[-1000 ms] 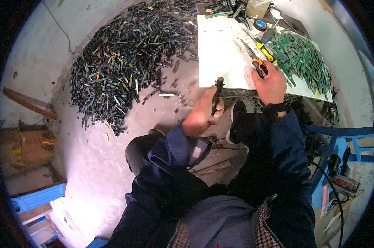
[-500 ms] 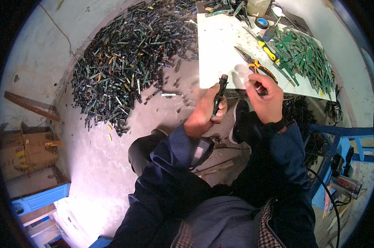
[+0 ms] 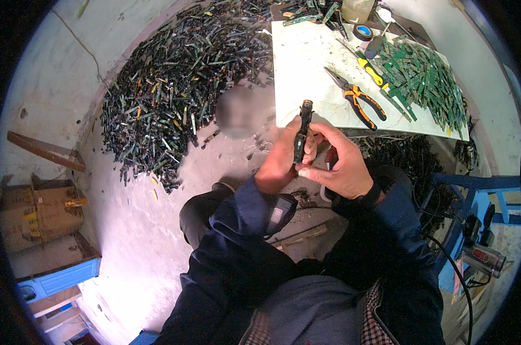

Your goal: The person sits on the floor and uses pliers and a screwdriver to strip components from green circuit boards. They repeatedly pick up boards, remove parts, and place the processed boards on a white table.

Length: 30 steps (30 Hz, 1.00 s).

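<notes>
My left hand (image 3: pixel 280 158) is closed round a narrow black stick-shaped part (image 3: pixel 301 135), held upright with a brownish tip at its top. My right hand (image 3: pixel 347 167) curls in from the right, its thumb at the part's lower end and its forefinger by the side. A small dark thing shows in the shadow of the right palm, too hidden to name. Just beyond the hands, pliers (image 3: pixel 368 109) with orange and black handles lie on a white board (image 3: pixel 301 63). A yellow-handled screwdriver (image 3: pixel 374 73) lies farther back, beside a pile of green circuit-board strips (image 3: pixel 430 80).
A big heap of dark strips (image 3: pixel 163 92) covers the floor at far left. Black tape (image 3: pixel 362 32) and a cloudy container (image 3: pixel 357 10) stand at the board's back. A cardboard box (image 3: pixel 48 210) is at left; blue framing (image 3: pixel 473 183) and a metal-bodied tool (image 3: pixel 483 259) are at right.
My right hand has come down and left from over the pliers to the black part, uncovering the handles. My left hand still holds the part, slightly more to the left.
</notes>
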Each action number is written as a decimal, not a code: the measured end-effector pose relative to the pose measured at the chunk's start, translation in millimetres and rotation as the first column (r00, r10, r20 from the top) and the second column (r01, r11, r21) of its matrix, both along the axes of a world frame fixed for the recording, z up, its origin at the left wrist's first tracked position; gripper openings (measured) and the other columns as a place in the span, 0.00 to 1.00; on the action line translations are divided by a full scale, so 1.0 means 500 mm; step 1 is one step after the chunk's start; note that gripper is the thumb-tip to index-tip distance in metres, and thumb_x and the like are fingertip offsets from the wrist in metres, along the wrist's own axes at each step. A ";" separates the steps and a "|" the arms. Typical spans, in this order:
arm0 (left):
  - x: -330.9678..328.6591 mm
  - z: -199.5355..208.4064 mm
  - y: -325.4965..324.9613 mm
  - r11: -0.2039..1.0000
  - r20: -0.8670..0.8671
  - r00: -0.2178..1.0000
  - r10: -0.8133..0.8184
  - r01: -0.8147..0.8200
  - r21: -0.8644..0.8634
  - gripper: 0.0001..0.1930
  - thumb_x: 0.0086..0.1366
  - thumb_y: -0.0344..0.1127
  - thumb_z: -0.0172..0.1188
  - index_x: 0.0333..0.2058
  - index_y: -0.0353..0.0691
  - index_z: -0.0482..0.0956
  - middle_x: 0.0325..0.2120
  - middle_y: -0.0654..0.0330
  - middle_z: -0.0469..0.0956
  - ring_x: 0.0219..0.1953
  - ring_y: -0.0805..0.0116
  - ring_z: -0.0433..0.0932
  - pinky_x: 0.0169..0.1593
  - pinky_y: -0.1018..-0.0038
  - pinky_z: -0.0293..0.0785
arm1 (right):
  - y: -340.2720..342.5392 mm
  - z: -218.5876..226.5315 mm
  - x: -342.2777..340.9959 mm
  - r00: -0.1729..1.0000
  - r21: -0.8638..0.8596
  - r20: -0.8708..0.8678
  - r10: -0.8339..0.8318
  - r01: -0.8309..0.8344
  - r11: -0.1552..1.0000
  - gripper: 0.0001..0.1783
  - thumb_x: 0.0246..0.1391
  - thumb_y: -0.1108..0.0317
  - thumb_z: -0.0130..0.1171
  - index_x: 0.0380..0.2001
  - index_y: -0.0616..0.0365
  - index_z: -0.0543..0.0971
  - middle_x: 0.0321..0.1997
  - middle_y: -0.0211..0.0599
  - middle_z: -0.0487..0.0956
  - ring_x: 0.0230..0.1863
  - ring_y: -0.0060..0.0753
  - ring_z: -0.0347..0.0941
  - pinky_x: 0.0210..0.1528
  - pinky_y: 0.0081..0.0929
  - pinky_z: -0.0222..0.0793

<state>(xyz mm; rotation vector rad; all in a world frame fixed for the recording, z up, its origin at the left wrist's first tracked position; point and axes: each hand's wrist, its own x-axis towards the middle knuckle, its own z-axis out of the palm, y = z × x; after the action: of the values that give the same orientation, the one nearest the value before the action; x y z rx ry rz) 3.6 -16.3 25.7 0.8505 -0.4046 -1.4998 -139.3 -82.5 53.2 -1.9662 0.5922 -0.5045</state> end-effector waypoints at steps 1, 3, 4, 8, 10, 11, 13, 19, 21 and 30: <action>-0.001 0.006 -0.001 1.000 0.011 1.000 0.000 0.000 -0.022 0.21 0.70 0.49 0.34 0.24 0.43 0.65 0.15 0.67 0.64 0.17 0.77 0.60 0.20 0.80 0.55 | 0.005 -0.002 0.002 1.000 -0.020 -0.006 -0.010 0.010 1.000 0.41 0.33 0.59 0.72 0.51 0.63 0.67 0.49 0.46 0.72 0.49 0.40 0.71 0.48 0.29 0.67; -0.002 0.001 -0.002 1.000 0.046 0.999 -0.018 0.019 -0.022 0.23 0.70 0.50 0.32 0.22 0.43 0.66 0.14 0.67 0.64 0.16 0.77 0.60 0.19 0.81 0.56 | 0.014 -0.005 0.006 0.999 -0.059 -0.019 -0.030 0.029 0.998 0.43 0.32 0.58 0.72 0.52 0.65 0.66 0.52 0.52 0.70 0.53 0.48 0.68 0.55 0.34 0.64; -0.003 -0.003 -0.003 0.999 0.063 0.998 -0.027 0.028 -0.022 0.24 0.70 0.50 0.31 0.22 0.43 0.66 0.14 0.66 0.65 0.15 0.77 0.60 0.19 0.81 0.56 | 0.017 -0.008 0.008 0.999 -0.072 -0.016 -0.040 0.039 0.997 0.43 0.32 0.57 0.72 0.52 0.65 0.66 0.51 0.52 0.70 0.52 0.49 0.68 0.54 0.34 0.65; -0.010 -0.012 -0.005 0.998 0.098 0.993 0.058 -0.055 -0.039 0.25 0.70 0.51 0.29 0.24 0.43 0.68 0.16 0.67 0.66 0.16 0.79 0.60 0.21 0.82 0.57 | 0.020 -0.006 0.018 0.997 -0.224 0.037 -0.072 0.079 0.971 0.36 0.39 0.59 0.67 0.50 0.67 0.67 0.48 0.54 0.72 0.49 0.52 0.70 0.52 0.36 0.66; -0.024 0.010 -0.008 0.997 0.099 0.994 0.040 -0.046 0.056 0.26 0.70 0.52 0.29 0.25 0.42 0.70 0.17 0.68 0.67 0.17 0.80 0.60 0.20 0.82 0.55 | 0.013 -0.020 0.007 0.996 -0.215 0.054 -0.078 0.088 0.973 0.31 0.44 0.62 0.63 0.49 0.69 0.68 0.46 0.55 0.73 0.48 0.54 0.71 0.51 0.37 0.67; -0.033 0.025 -0.006 0.994 0.099 0.995 0.031 -0.041 0.103 0.26 0.70 0.53 0.30 0.26 0.42 0.71 0.17 0.68 0.67 0.17 0.81 0.59 0.20 0.82 0.54 | 0.013 -0.020 0.001 0.994 -0.187 0.053 -0.095 0.103 0.977 0.28 0.46 0.63 0.61 0.48 0.70 0.68 0.44 0.55 0.74 0.44 0.51 0.73 0.47 0.36 0.69; -0.024 0.050 0.015 0.997 0.378 0.925 -0.032 0.004 0.075 0.23 0.69 0.53 0.33 0.33 0.41 0.70 0.19 0.68 0.68 0.19 0.80 0.61 0.21 0.82 0.55 | 0.017 -0.002 0.003 0.991 -0.127 0.060 -0.118 0.125 0.984 0.22 0.51 0.67 0.57 0.46 0.72 0.70 0.42 0.56 0.74 0.35 0.47 0.77 0.39 0.33 0.73; -0.014 0.007 0.008 0.988 0.152 0.980 -0.126 0.110 0.104 0.25 0.68 0.55 0.34 0.32 0.38 0.70 0.17 0.66 0.67 0.18 0.77 0.62 0.21 0.80 0.56 | 0.016 0.017 0.012 0.981 -0.132 0.124 -0.148 0.164 0.978 0.14 0.54 0.71 0.53 0.40 0.73 0.71 0.30 0.46 0.77 0.19 0.32 0.76 0.24 0.25 0.71; -0.016 0.011 0.004 0.982 0.143 0.976 -0.165 0.150 0.113 0.30 0.66 0.60 0.32 0.25 0.39 0.69 0.14 0.66 0.65 0.15 0.76 0.59 0.20 0.79 0.51 | 0.001 -0.013 0.012 0.978 -0.172 0.149 -0.147 0.172 0.970 0.11 0.55 0.71 0.52 0.36 0.72 0.73 0.24 0.41 0.78 0.18 0.27 0.74 0.23 0.23 0.69; -0.022 -0.018 0.003 0.977 0.122 0.984 -0.127 0.103 0.187 0.35 0.62 0.68 0.26 0.15 0.42 0.63 0.10 0.64 0.59 0.12 0.72 0.53 0.20 0.77 0.50 | -0.033 0.005 0.024 0.817 0.461 0.230 -0.529 0.387 0.798 0.19 0.60 0.59 0.47 0.21 0.62 0.71 0.19 0.35 0.76 0.18 0.17 0.69 0.18 0.15 0.62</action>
<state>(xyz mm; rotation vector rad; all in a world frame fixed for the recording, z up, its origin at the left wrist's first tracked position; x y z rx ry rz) -7.6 -14.9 17.0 1.0904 -0.4269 -1.6095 -127.4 -98.9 55.4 -1.2895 0.8801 -0.9420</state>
